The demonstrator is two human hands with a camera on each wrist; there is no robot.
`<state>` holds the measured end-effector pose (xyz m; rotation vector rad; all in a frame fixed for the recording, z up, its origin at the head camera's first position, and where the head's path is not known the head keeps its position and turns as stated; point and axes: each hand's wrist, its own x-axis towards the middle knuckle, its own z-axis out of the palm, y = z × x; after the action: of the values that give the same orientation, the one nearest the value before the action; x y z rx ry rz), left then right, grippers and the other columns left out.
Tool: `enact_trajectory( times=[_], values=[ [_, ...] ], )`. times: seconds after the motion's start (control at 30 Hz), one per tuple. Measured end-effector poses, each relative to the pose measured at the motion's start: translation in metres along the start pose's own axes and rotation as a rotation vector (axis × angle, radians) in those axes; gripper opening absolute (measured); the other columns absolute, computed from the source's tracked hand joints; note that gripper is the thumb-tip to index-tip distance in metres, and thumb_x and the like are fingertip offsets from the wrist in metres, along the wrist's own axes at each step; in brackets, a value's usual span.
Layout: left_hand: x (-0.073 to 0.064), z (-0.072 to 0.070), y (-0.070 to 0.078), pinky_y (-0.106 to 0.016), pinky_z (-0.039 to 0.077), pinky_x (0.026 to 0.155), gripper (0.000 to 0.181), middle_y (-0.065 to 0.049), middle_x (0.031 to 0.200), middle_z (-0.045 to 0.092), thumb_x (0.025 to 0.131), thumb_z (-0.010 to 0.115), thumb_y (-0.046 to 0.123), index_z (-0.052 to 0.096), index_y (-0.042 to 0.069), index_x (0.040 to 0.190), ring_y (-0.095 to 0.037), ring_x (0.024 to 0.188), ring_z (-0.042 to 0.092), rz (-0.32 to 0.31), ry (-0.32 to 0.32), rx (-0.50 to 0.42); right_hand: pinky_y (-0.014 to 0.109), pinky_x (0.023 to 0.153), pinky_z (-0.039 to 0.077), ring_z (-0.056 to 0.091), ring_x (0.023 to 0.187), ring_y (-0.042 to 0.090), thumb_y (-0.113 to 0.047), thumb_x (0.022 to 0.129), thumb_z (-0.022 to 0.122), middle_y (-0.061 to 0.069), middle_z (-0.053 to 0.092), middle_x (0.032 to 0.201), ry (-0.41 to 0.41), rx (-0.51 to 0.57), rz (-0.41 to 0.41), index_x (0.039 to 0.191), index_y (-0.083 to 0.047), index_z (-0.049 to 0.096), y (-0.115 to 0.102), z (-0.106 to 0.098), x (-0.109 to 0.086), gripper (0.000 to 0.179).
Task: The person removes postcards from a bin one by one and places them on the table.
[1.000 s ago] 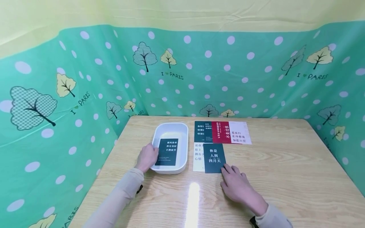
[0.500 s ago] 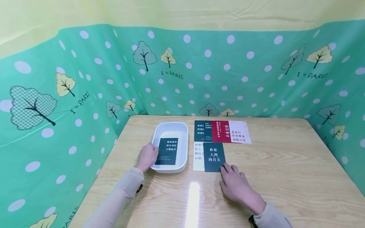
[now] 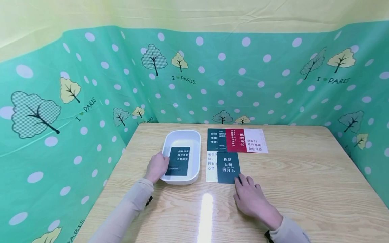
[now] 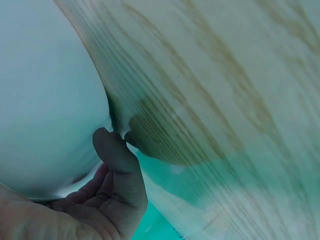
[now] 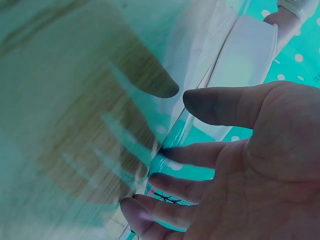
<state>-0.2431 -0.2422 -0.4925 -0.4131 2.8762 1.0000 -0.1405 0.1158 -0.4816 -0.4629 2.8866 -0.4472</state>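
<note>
My left hand (image 3: 157,167) grips the left side of a white plastic basin (image 3: 196,162), and the left wrist view has the thumb and fingers (image 4: 117,155) around its wall. A dark green card (image 3: 185,163) printed with white characters lies inside. Right of the basin, my right hand (image 3: 250,195) reaches low over the table, its fingertips at the lower right corner of another dark green card (image 3: 228,177). This card overlaps a cream card (image 3: 211,173). In the right wrist view, the thumb (image 5: 210,105) stands apart from the lightly bent fingers at the glossy tabletop.
Behind the two nearer cards lies an overlapping row: green cards (image 3: 211,135), a red card (image 3: 237,140) and a white card (image 3: 256,138). The wooden table (image 3: 304,185) reflects a bright light strip near its front. A green dotted curtain (image 3: 258,84) encloses its back and sides.
The right index finger has shifted slightly at the card's corner. The left hand, basin and cards keep their places.
</note>
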Motion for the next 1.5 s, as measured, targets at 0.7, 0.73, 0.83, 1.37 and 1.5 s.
enact_trajectory(
  times=[0.7, 0.73, 0.83, 1.37, 1.5],
  values=[
    [-0.0007, -0.0001, 0.0007, -0.054, 0.059, 0.093, 0.045, -0.033, 0.132, 0.063, 0.109, 0.044, 0.018, 0.051, -0.012, 0.142, -0.034, 0.104, 0.071, -0.005, -0.008, 0.004, 0.07, 0.099, 0.044, 0.042, 0.138, 0.051, -0.021, 0.102, 0.066, 0.028, 0.042, 0.157, 0.009, -0.001, -0.016, 0.153, -0.006, 0.054, 0.0023, 0.001, 0.0013, 0.054],
    [-0.0008, 0.0, 0.0007, -0.054, 0.059, 0.093, 0.044, -0.033, 0.132, 0.063, 0.109, 0.044, 0.018, 0.051, -0.011, 0.142, -0.034, 0.104, 0.071, -0.006, -0.008, 0.004, 0.07, 0.099, 0.044, 0.041, 0.138, 0.051, -0.021, 0.102, 0.066, 0.028, 0.042, 0.158, 0.007, 0.0, -0.015, 0.153, -0.006, 0.054, 0.0024, 0.0009, 0.0011, 0.055],
    [-0.0006, 0.0002, 0.0003, -0.054, 0.059, 0.092, 0.043, -0.032, 0.131, 0.064, 0.109, 0.044, 0.019, 0.052, -0.011, 0.14, -0.033, 0.102, 0.071, -0.005, -0.006, 0.006, 0.07, 0.1, 0.044, 0.041, 0.138, 0.052, -0.021, 0.102, 0.066, 0.028, 0.042, 0.158, 0.008, 0.003, -0.015, 0.153, -0.006, 0.054, 0.0027, 0.0007, 0.0008, 0.055],
    [-0.0003, 0.0, -0.0012, -0.047, 0.063, 0.08, 0.04, -0.03, 0.122, 0.068, 0.108, 0.047, 0.018, 0.056, -0.012, 0.134, -0.028, 0.088, 0.069, 0.017, 0.011, 0.012, 0.072, 0.101, 0.042, 0.04, 0.14, 0.053, -0.022, 0.1, 0.069, 0.029, 0.042, 0.157, 0.013, 0.026, -0.006, 0.152, -0.005, 0.054, 0.005, 0.0014, 0.001, 0.057],
    [0.0001, -0.0002, -0.0015, -0.046, 0.063, 0.078, 0.04, -0.029, 0.121, 0.068, 0.108, 0.047, 0.018, 0.056, -0.011, 0.133, -0.028, 0.086, 0.068, 0.017, 0.01, 0.011, 0.073, 0.101, 0.042, 0.04, 0.14, 0.053, -0.023, 0.1, 0.07, 0.029, 0.042, 0.157, 0.015, 0.033, -0.004, 0.152, -0.005, 0.055, 0.0048, 0.0015, 0.001, 0.057]
  ],
)
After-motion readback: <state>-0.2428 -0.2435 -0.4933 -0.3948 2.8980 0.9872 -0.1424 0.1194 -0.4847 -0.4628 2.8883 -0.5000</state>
